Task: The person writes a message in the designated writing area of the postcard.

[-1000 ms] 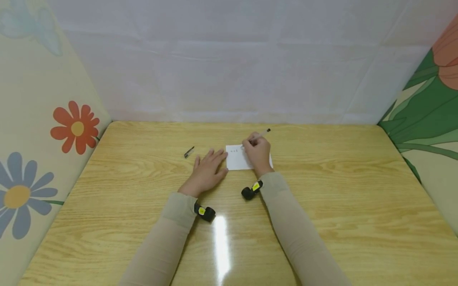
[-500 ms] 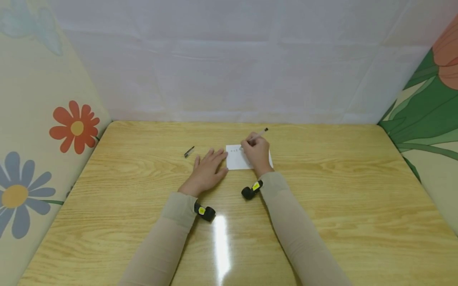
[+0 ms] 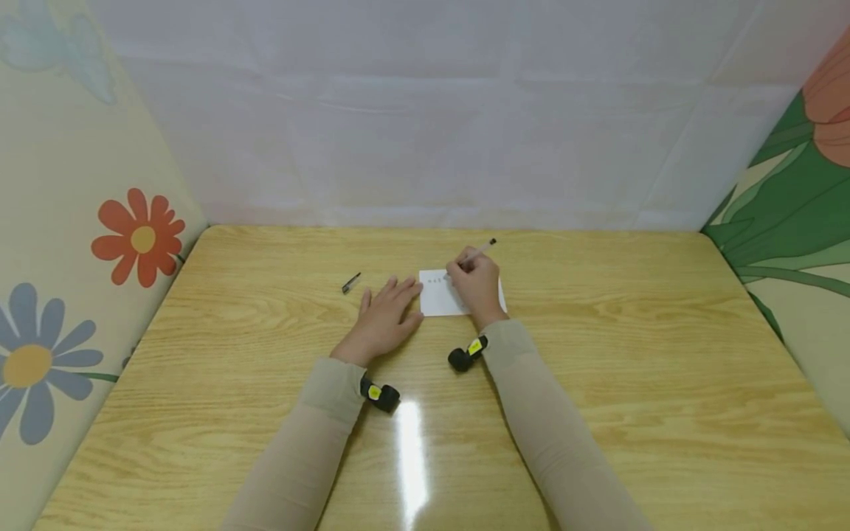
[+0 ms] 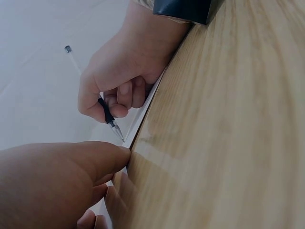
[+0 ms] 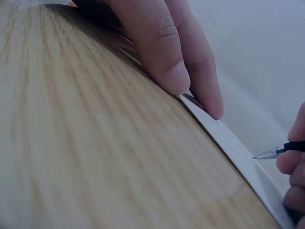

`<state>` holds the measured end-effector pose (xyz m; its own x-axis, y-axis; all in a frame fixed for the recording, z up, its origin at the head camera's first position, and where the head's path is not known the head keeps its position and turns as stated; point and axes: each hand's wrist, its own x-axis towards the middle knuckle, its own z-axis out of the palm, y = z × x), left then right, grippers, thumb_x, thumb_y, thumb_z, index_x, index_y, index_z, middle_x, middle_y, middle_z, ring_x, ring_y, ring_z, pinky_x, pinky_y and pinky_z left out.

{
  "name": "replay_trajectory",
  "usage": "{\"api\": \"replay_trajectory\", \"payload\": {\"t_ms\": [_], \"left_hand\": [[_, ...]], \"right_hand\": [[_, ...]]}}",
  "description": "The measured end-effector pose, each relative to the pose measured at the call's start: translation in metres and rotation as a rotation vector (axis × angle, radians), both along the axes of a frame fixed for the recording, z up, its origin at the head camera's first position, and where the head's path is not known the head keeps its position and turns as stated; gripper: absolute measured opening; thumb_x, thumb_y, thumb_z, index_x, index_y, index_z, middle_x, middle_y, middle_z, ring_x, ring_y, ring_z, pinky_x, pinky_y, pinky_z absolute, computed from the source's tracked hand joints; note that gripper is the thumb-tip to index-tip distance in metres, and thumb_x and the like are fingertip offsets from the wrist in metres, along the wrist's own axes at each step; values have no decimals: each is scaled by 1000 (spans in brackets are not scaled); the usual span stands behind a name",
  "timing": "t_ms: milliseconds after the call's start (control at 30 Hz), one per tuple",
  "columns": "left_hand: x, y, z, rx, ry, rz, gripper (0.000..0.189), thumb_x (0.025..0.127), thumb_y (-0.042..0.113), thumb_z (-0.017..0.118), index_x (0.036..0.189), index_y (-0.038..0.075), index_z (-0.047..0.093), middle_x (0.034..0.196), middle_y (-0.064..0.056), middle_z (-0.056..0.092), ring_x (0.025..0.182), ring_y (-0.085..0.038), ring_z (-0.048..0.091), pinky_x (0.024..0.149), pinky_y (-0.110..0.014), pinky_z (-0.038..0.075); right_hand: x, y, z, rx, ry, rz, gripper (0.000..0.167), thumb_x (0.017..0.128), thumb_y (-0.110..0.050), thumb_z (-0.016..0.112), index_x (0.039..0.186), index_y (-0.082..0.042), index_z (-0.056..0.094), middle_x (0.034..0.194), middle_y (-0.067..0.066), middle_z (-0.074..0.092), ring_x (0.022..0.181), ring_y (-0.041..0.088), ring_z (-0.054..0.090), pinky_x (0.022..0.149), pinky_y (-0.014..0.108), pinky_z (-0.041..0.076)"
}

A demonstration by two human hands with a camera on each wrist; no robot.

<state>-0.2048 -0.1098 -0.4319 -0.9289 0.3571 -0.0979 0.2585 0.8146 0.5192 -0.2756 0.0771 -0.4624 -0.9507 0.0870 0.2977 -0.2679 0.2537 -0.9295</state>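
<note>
A white sheet of paper (image 3: 440,301) lies on the wooden table, with a short row of small marks near its upper left. My right hand (image 3: 475,284) rests over its right part and pinches a pen (image 4: 109,114) with a clear barrel, black grip and silver tip. In the right wrist view the pen tip is right at the paper's surface. My left hand (image 3: 388,317) lies flat with fingers spread, thumb and fingertips (image 5: 177,81) on the paper's left edge. The right hand hides part of the sheet.
A pen cap (image 3: 351,282) with a black clip lies left of the paper, beyond the left hand. The wooden table (image 3: 631,354) reaches back to a white cloth backdrop (image 3: 412,147). Flower-painted panels (image 3: 53,221) stand at the sides.
My right hand and the pen have shifted slightly to the left over the paper. The left hand, paper and pen cap stay in place.
</note>
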Motion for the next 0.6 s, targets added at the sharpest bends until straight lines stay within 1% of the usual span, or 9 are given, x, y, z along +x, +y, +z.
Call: {"api": "replay_trajectory", "payload": {"t_ms": [300, 600], "left_hand": [[0, 0, -1, -4, -2, 1, 59, 106, 30, 51, 159, 10, 33, 167, -9, 22, 155, -35, 8, 118, -68, -5], [0, 0, 0, -1, -3, 0, 59, 106, 30, 51, 159, 10, 33, 167, -10, 22, 155, -36, 8, 118, -68, -5]], "right_hand": [[0, 0, -1, -8, 0, 11, 17, 88, -7, 63, 71, -7, 62, 65, 5, 62, 56, 13, 56, 54, 25, 47], [0, 0, -1, -14, -14, 12, 20, 89, -8, 64, 70, -8, 60, 65, 5, 62, 57, 15, 56, 56, 28, 48]]}}
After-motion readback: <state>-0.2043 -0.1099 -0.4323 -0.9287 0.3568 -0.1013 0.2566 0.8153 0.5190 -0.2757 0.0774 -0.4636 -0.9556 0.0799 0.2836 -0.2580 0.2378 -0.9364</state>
